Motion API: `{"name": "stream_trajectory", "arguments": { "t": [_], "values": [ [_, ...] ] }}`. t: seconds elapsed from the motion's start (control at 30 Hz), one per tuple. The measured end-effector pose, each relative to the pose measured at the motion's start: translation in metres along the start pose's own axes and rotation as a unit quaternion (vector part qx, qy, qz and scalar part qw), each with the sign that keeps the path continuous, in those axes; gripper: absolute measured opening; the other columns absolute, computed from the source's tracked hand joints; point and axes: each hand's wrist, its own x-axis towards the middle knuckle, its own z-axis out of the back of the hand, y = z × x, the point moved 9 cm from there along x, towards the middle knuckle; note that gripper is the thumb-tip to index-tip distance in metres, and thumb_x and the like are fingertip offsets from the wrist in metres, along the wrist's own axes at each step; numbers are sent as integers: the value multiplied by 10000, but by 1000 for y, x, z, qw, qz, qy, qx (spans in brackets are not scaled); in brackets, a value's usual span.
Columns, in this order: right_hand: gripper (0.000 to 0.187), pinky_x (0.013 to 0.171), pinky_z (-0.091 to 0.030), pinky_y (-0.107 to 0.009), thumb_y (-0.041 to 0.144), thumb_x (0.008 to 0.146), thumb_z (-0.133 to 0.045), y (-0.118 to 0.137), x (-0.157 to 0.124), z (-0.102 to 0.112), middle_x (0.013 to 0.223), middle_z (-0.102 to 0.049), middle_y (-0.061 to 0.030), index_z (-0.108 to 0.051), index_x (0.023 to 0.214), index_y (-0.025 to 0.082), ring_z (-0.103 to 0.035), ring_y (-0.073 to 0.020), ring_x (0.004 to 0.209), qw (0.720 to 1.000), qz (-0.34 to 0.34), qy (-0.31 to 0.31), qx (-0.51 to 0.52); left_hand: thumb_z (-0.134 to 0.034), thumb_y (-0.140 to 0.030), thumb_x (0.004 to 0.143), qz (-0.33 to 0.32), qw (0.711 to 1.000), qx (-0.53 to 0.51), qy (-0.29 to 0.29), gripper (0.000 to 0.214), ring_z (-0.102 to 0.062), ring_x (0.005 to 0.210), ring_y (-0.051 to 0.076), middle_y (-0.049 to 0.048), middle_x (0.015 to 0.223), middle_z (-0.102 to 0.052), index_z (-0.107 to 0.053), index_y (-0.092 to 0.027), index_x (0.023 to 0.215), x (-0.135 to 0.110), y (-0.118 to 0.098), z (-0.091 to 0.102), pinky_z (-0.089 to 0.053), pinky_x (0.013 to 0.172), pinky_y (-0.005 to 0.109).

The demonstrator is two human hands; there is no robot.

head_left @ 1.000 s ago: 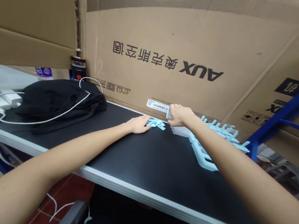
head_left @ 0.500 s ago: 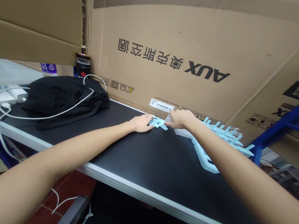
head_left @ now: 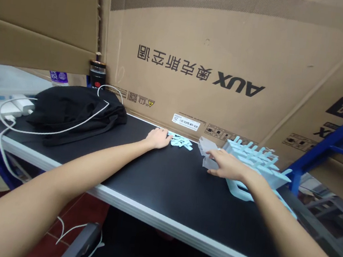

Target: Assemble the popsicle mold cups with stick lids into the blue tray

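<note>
My left hand [head_left: 158,138] lies on the black tabletop, fingers loosely extended and fingertips at the edge of a small heap of flat light blue plastic pieces [head_left: 182,141]. To the right of the heap is a clear plastic box [head_left: 207,146], seemingly with its lid raised. My right hand [head_left: 228,165] is beside this box with thumb and fingers apart; whether the fingertips touch its edge I cannot tell. Just behind the right hand stands a light blue plastic rack [head_left: 241,192] with several upright sticks, partly covered by the hand and forearm.
A large cardboard carton [head_left: 185,32] walls off the back. On the left are a black cloth bundle [head_left: 78,111], a white cable [head_left: 62,133], white chargers [head_left: 10,106] and a dark cup [head_left: 97,74]. A blue metal frame [head_left: 329,140] rises at the right.
My right hand has moved right, away from the light blue pieces to the clear box, and its fingers have spread. My left hand has shifted slightly left.
</note>
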Motion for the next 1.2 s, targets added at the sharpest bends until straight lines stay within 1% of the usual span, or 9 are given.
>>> {"name": "stream_trajectory", "arguments": {
  "t": [0.13,0.27,0.37,0.47,0.53,0.6,0.77,0.97,1.2],
  "values": [
    [354,871,-442,-397,288,797,-556,-5,-4,-4,1192,-631,-121,-621,1131,191,-549,-301,1150,998,-5,-67,-10,-221,-576,970,-11,999,-35,25,540,-538,1240,293,102,1304,-620,-579,-237,1189,4,2,-6,-435,979,422],
    [312,868,-436,-416,278,832,-517,-7,-21,16,1160,-631,-116,-607,1120,200,-558,-296,1111,987,-7,-162,-14,-231,-601,965,-16,997,-57,44,540,-547,1247,285,94,1349,-593,-522,-270,1277,5,3,-10,-441,976,415],
    [335,931,-423,-400,334,889,-464,-16,-59,56,1128,-621,-126,-565,1168,177,-556,-270,1085,946,-21,-324,24,-231,-645,951,-18,997,-60,43,604,-534,1265,296,121,1388,-561,-473,-248,1336,5,2,-10,-437,984,420],
    [285,887,-449,-380,367,907,-438,-41,-105,74,1006,-630,-118,-571,1083,186,-584,-250,954,894,-113,-427,70,-237,-682,935,-41,997,-61,31,656,-503,1292,304,136,1400,-543,-465,-217,1337,3,-4,-7,-428,998,429],
    [245,790,-475,-361,372,911,-426,-51,-120,64,891,-634,-95,-581,997,202,-594,-230,818,891,-157,-414,103,-245,-683,932,-71,995,-61,18,658,-474,1314,299,133,1399,-538,-471,-207,1326,0,-12,-3,-414,1020,428],
    [232,746,-482,-344,359,919,-411,-44,-118,46,854,-639,-82,-586,956,211,-598,-216,770,918,-135,-357,110,-253,-671,935,-95,994,-58,10,642,-462,1317,292,125,1390,-542,-478,-205,1315,-4,-19,1,-397,1043,425],
    [315,866,-478,-365,327,949,-370,4,-86,10,1127,-633,-133,-593,1117,180,-612,-256,1017,976,-30,-215,4,-265,-631,945,-108,993,-51,4,579,-466,1295,286,106,1359,-558,-498,-213,1272,-8,-26,5,-386,1060,431],
    [356,891,-472,-369,302,953,-367,15,-50,-6,1182,-606,-163,-574,1190,136,-579,-280,1109,990,-45,-122,-56,-266,-624,948,-107,993,-48,13,542,-466,1283,281,99,1330,-570,-514,-226,1221,-10,-27,5,-403,1045,444],
    [315,815,-491,-358,282,957,-366,7,-30,-14,1138,-607,-164,-601,1119,150,-594,-280,1072,991,-70,-89,-75,-269,-612,951,-114,992,-51,12,526,-457,1293,283,101,1342,-561,-512,-226,1213,-13,-30,7,-416,1035,450]
  ]
}}
